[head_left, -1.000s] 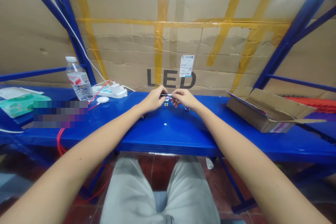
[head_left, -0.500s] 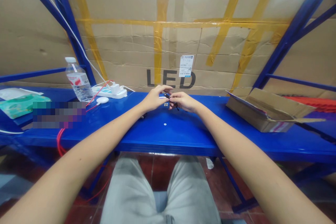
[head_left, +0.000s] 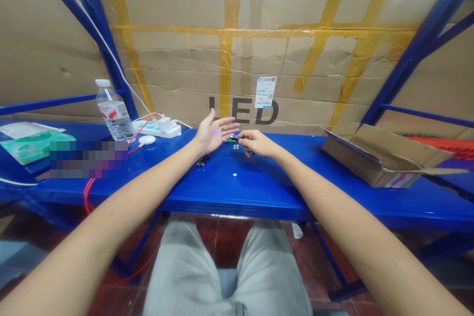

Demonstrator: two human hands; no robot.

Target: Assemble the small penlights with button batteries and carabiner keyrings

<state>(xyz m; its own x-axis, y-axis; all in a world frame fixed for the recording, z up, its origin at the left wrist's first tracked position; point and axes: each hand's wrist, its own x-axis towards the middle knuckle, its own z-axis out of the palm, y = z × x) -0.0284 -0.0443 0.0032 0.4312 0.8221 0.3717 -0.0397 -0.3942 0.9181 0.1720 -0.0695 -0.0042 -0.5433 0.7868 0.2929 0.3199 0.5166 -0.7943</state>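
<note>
My left hand (head_left: 212,133) is held above the blue table (head_left: 266,187), palm turned up and fingers stretched out, holding nothing. A small violet light spot shows on its palm. My right hand (head_left: 256,143) pinches a small dark stick-shaped flashlight (head_left: 234,138), its tip toward the left fingers; most of it is hidden by the fingers. Just below, several small silver button cells (head_left: 236,146) lie on the table, and a thin green tube (head_left: 229,141) shows behind them. Under my left wrist lie several small green and purple tubes (head_left: 202,161).
An open cardboard box (head_left: 388,177) stands at the right. On the left are a water bottle (head_left: 114,117), a white power strip (head_left: 172,131), a white round piece on a red cable (head_left: 147,140) and a green packet (head_left: 33,147). A large cardboard sheet (head_left: 177,69) stands behind the table.
My left hand has pulled away leftward from the right one and turned its palm up with fingers spread. A violet spot now shows on it. The right hand keeps the flashlight.
</note>
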